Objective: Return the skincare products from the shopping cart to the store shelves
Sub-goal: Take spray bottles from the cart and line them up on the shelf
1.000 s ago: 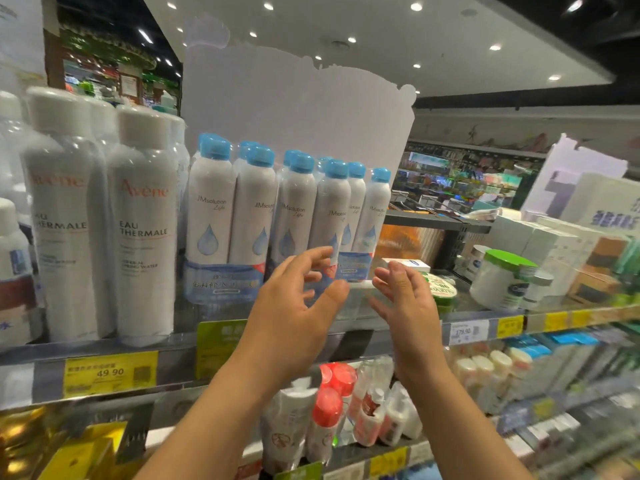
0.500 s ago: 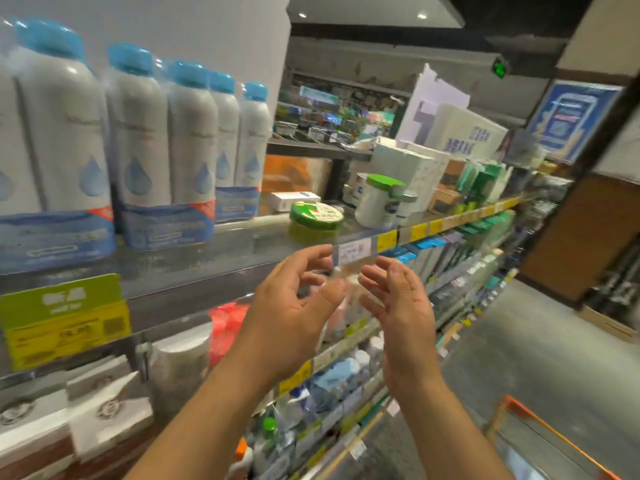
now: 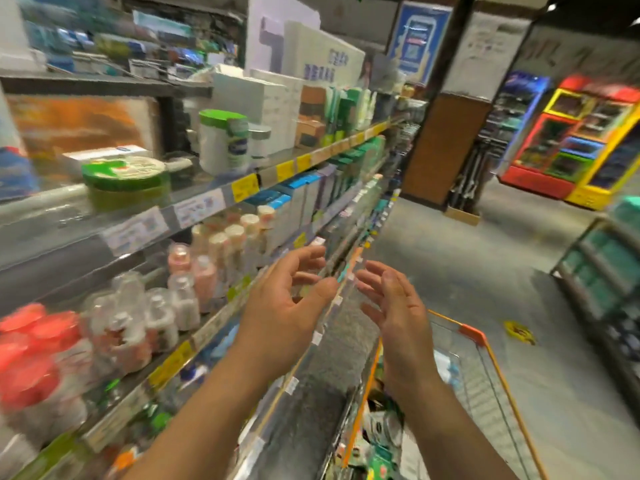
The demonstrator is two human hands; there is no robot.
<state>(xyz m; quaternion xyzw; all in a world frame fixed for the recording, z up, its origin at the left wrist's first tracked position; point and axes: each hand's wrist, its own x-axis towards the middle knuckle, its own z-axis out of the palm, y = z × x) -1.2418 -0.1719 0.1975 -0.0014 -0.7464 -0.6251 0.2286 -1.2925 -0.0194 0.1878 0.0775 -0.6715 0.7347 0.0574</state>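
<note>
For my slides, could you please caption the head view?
Both empty hands, left and right, hover between the shelves and the cart.

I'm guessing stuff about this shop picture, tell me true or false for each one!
1. Both hands are empty. True: the left hand and right hand hold nothing.
2. The shopping cart has an orange rim. True.
3. The cart is left of the shelves. False: it stands to their right, below the right hand.
4. The white jar on the top shelf has a red lid. False: its lid is green.
5. The cart is empty. False: packages lie inside.
</note>
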